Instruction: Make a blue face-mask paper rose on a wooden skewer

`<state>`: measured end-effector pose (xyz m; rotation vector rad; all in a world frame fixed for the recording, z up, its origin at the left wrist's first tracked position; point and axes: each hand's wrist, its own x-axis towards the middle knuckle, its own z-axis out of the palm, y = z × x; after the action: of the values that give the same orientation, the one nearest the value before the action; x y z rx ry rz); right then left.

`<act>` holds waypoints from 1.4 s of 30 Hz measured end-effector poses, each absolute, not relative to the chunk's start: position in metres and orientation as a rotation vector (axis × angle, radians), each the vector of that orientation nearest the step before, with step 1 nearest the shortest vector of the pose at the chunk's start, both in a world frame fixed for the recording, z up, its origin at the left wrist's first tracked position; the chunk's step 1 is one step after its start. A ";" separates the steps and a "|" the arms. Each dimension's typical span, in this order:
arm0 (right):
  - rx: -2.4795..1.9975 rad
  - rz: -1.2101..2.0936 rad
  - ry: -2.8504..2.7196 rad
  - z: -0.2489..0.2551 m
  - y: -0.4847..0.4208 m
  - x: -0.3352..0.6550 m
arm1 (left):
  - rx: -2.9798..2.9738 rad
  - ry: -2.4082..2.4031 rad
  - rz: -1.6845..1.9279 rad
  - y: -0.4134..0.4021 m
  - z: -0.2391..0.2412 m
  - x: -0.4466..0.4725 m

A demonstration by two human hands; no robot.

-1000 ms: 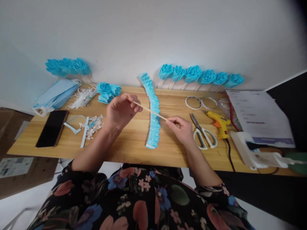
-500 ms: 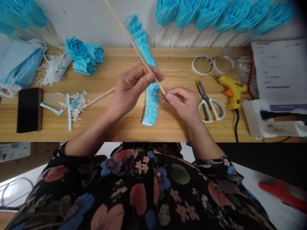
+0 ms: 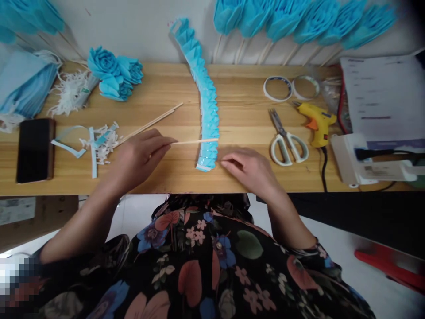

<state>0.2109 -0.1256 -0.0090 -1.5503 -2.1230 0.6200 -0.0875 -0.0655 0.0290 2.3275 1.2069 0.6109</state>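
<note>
L hand [image 3: 142,155] clamped on 1 thin wooden skewer [image 3: 191,142], pinched btwn thumb & fingers; the visible length juts toward R hand [image 3: 247,170], near level, w/ its free tip over the lower part of the blue pleated strip [image 3: 209,113]. Can't tell if skewer & pleats touch. R hand: thumb & fingertips drawn close, just beside the strip's bottom R edge; can't tell if they pinch anything. Hands well apart, strip running btwn them & on beyond both to the wall [image 3: 133,26].

Just beyond L hand: 2 loose skewers [image 3: 159,118] slantwise on the wooden table [image 3: 242,115], lower ends by the white scraps [image 3: 105,148], which sit L of that hand. Further L: pale blue offcut [image 3: 94,161], then black phone [image 3: 35,150]. Beyond L hand, toward wall: bunch of 3 blue flowers [image 3: 116,73], white cord bundle [image 3: 71,93], stack of blue face masks [image 3: 28,84].

R of R hand: white-handled scissors [image 3: 281,133], blades pointing away from the person; then yellow glue gun [image 3: 318,122], white power strip [image 3: 347,164], printed sheet [image 3: 372,97]. Past R hand, beyond scissors: 2 tape rolls [image 3: 269,94] side by side. Farthest off, against wall: row of 6 blue flowers on sticks [image 3: 300,20].
</note>
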 end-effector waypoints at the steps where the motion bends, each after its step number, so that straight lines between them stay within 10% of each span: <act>1: -1.574 0.585 -2.148 -0.011 -0.128 0.208 | 2.325 1.255 0.587 -0.068 0.025 -0.090; 42: -1.353 1.037 -1.269 -0.038 -0.132 0.193 | 2.575 1.076 0.986 -0.099 -0.021 0.001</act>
<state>0.1932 -0.1315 -0.0376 -1.3528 -1.2695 1.0372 0.0013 -0.0991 -0.0208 2.5748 1.0763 0.9865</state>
